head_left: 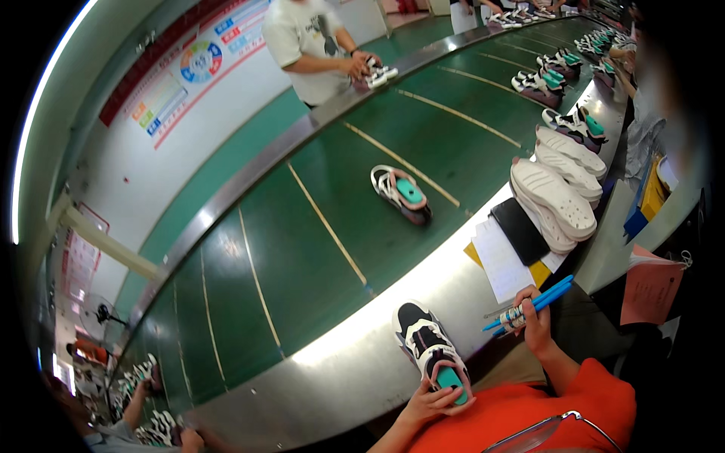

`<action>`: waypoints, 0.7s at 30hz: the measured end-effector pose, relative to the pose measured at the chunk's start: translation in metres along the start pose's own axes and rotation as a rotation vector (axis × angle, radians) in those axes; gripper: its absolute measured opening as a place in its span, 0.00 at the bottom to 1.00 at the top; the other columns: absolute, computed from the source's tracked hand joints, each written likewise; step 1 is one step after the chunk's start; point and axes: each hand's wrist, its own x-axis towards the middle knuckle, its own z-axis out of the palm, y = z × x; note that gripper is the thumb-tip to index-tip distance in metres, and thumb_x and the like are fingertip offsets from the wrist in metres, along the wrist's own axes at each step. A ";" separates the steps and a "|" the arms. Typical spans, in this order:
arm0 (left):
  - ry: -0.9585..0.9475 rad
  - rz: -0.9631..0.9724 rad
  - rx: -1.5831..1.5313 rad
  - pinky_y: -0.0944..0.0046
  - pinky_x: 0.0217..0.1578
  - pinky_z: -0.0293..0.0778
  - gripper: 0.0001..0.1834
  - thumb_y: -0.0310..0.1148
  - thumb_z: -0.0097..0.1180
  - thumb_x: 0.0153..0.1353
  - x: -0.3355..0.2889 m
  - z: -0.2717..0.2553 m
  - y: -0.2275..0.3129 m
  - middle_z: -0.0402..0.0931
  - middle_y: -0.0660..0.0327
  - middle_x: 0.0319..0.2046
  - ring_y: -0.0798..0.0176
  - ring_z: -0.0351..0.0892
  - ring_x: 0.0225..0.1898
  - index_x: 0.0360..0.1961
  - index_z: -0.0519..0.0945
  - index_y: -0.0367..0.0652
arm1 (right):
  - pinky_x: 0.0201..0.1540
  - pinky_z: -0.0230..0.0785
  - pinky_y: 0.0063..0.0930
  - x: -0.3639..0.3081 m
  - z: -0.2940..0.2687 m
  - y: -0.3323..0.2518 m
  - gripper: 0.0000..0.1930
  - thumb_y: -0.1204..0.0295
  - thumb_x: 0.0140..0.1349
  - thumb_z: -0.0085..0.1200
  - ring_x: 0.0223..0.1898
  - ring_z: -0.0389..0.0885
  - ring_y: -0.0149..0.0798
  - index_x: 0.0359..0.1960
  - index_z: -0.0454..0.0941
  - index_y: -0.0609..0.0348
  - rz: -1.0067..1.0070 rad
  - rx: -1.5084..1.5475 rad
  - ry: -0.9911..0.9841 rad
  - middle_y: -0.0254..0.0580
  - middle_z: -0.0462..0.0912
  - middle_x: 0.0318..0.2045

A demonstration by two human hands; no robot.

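My left hand grips the heel end of a sneaker over the metal edge. White, black and pink, the sneaker has a teal insole showing in its opening, and its toe points away from me. My right hand is closed around several blue pens held as a bundle. Some wrapping circles the pens near their lower ends. The pen tips point left, toward the sneaker, but stand apart from it.
A green conveyor belt carries one sneaker ahead of me. White soles, a black flat case and paper sheets lie on the right ledge. Across the belt, a person handles shoes. More shoes stand farther right.
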 end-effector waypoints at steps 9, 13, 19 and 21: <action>-0.313 -0.632 -0.414 0.48 0.57 0.55 0.29 0.39 0.64 0.43 0.117 0.014 -0.151 0.48 0.49 0.61 0.45 0.51 0.61 0.50 0.70 0.52 | 0.13 0.55 0.11 0.000 0.015 -0.016 0.11 0.63 0.63 0.39 0.12 0.65 0.20 0.29 0.65 0.58 -0.052 0.129 0.020 0.33 0.70 0.15; -0.099 -0.565 -0.393 0.49 0.56 0.54 0.20 0.29 0.62 0.44 0.156 -0.010 -0.127 0.61 0.48 0.53 0.46 0.59 0.57 0.41 0.73 0.42 | 0.12 0.54 0.11 -0.012 0.017 -0.008 0.11 0.64 0.63 0.40 0.11 0.64 0.20 0.29 0.64 0.59 -0.036 0.188 -0.059 0.35 0.71 0.14; 0.131 -0.296 -0.540 0.47 0.57 0.53 0.16 0.27 0.64 0.41 0.213 -0.090 -0.041 0.71 0.57 0.39 0.55 0.73 0.45 0.34 0.75 0.50 | 0.11 0.54 0.12 -0.016 0.015 0.003 0.10 0.65 0.64 0.37 0.11 0.64 0.22 0.29 0.64 0.57 0.174 0.204 -0.068 0.37 0.72 0.14; 0.142 -0.208 -0.563 0.50 0.58 0.51 0.20 0.24 0.61 0.44 0.218 -0.113 -0.029 0.74 0.60 0.39 0.56 0.76 0.44 0.40 0.75 0.55 | 0.11 0.55 0.12 -0.013 0.026 0.002 0.11 0.65 0.64 0.37 0.11 0.65 0.22 0.29 0.64 0.57 0.193 0.218 -0.136 0.37 0.72 0.15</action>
